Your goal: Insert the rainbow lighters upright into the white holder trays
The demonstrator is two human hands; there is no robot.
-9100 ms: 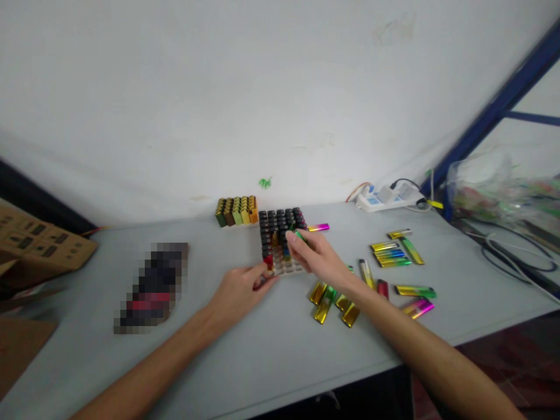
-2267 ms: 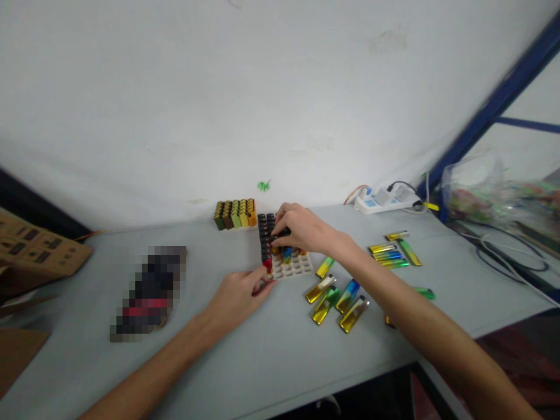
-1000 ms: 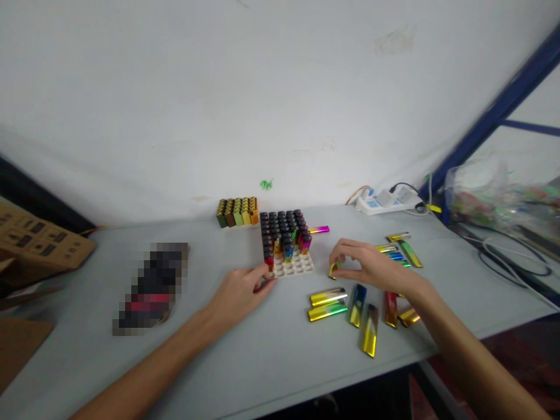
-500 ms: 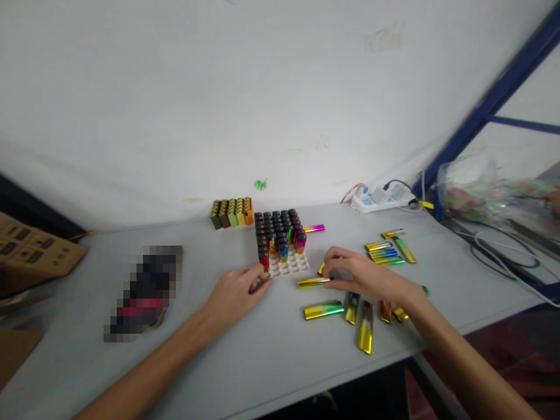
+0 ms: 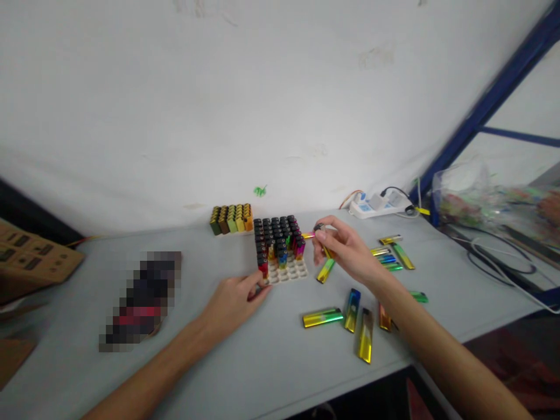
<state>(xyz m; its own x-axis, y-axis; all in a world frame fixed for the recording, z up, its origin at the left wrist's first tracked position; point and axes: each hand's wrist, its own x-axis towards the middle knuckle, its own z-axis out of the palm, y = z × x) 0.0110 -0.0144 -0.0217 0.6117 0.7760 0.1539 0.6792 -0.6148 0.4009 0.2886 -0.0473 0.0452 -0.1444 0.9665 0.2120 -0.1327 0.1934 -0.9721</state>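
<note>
Numerous dark-topped lighters (image 5: 276,228) stand upright in a white tray (image 5: 286,274), whose front and right cells show bare. My left hand (image 5: 236,296) grips the tray's front left corner, fingers closed, just by a red lighter (image 5: 262,269). To the right of the tray, my right hand (image 5: 347,248) is raised a little, pinching a lighter (image 5: 319,226) by its dark top; its body is partly hidden by the fingers. Below that hand, a green and gold lighter (image 5: 325,271) lies on the table. Several more metallic lighters lie nearer me, among them a yellow-green one (image 5: 322,317) and a blue-gold one (image 5: 352,310).
A second block of gold-topped lighters (image 5: 231,219) stands against the wall. A power strip (image 5: 380,205) with cables is at back right, and more lighters (image 5: 387,258) lie below it. A pixelated dark object (image 5: 142,297) and a cardboard box (image 5: 35,262) are to the left.
My right hand has picked up the gold lighter lying right of the tray and lifted it up and back, turning it. My left hand stays at the tray corner.
</note>
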